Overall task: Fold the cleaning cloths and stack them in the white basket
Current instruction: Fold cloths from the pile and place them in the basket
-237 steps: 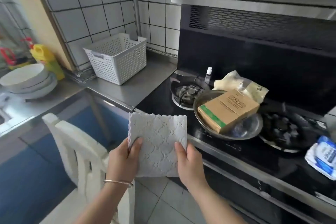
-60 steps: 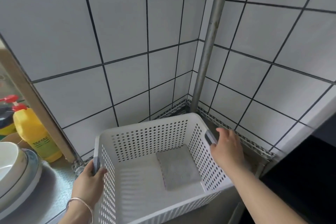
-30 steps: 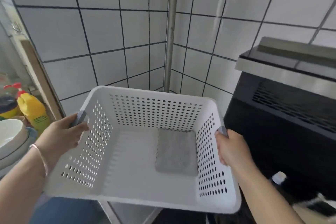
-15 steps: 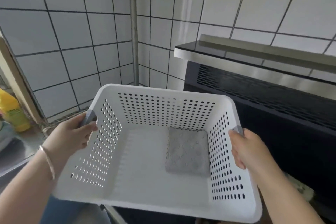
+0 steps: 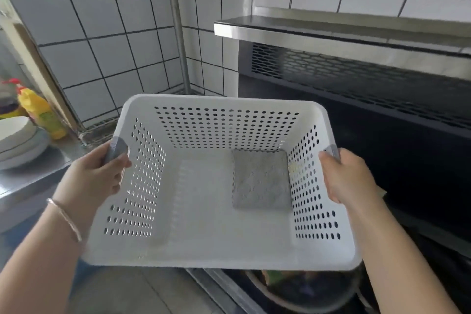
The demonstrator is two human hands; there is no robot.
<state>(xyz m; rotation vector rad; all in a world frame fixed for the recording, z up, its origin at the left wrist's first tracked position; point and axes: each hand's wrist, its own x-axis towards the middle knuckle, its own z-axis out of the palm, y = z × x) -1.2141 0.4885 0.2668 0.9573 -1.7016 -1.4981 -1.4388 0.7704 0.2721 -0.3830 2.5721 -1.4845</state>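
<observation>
I hold the white perforated basket (image 5: 221,245) in the air in front of me, tilted toward me. My left hand (image 5: 95,178) grips its grey left handle and my right hand (image 5: 348,178) grips the grey right handle. One folded grey cleaning cloth (image 5: 261,180) lies flat on the basket floor, against the right wall near the back corner. The remaining floor of the basket is bare.
A black stove with a steel range hood (image 5: 356,33) is on the right, a pan (image 5: 303,290) partly hidden under the basket. White bowls (image 5: 17,137) and a yellow bottle (image 5: 40,112) stand on the steel counter at left. A steel pipe (image 5: 175,25) runs up the tiled corner.
The basket went from resting on the counter to being held in the air by both handles. In the last half second it shifted slightly and the view turned back left.
</observation>
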